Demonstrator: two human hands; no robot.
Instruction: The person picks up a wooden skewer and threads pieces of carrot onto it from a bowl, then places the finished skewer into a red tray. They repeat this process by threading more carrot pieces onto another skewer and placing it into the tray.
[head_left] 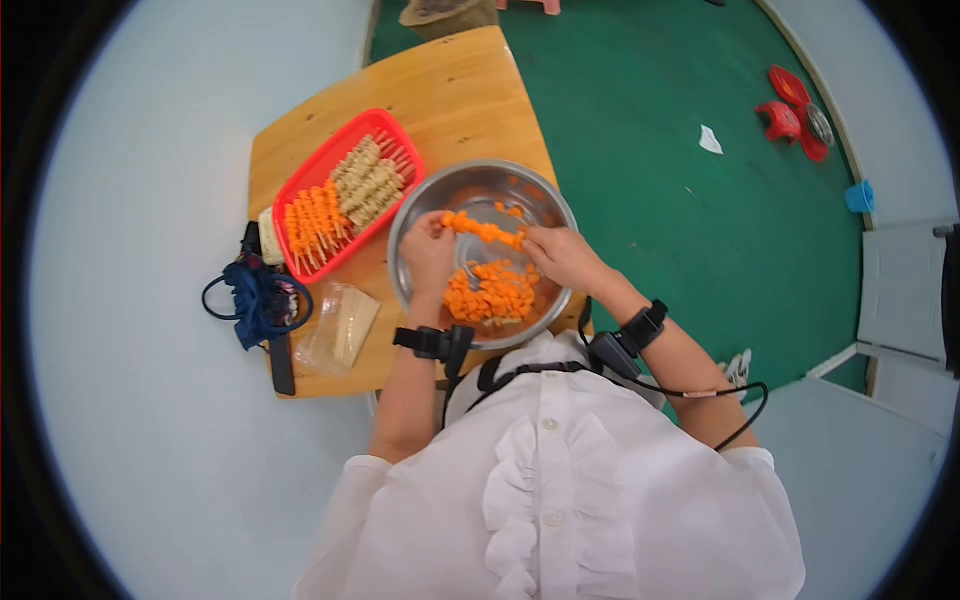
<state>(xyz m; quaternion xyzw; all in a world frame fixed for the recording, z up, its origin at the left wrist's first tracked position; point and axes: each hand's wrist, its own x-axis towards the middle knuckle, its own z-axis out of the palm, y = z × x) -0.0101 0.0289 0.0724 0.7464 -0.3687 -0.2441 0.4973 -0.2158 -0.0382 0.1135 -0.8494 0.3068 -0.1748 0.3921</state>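
Over a large metal bowl (408, 268), my left hand (429, 250) and my right hand (562, 255) hold the two ends of a skewer strung with orange pieces (484, 229). The fingers of both hands are closed on it. Loose orange pieces (492, 291) lie in the bowl below, with a few more near its far side. Left of the bowl, a red tray (393, 129) holds orange skewers (316, 222) and pale beige skewers (368, 182) in rows.
On the wooden table (440, 80) are a clear bag with sticks (345, 325), a dark blue bag (258, 300) and a dark flat object (282, 364). A white wall runs along the left. Red basins and a stool (779, 120) are on the green floor.
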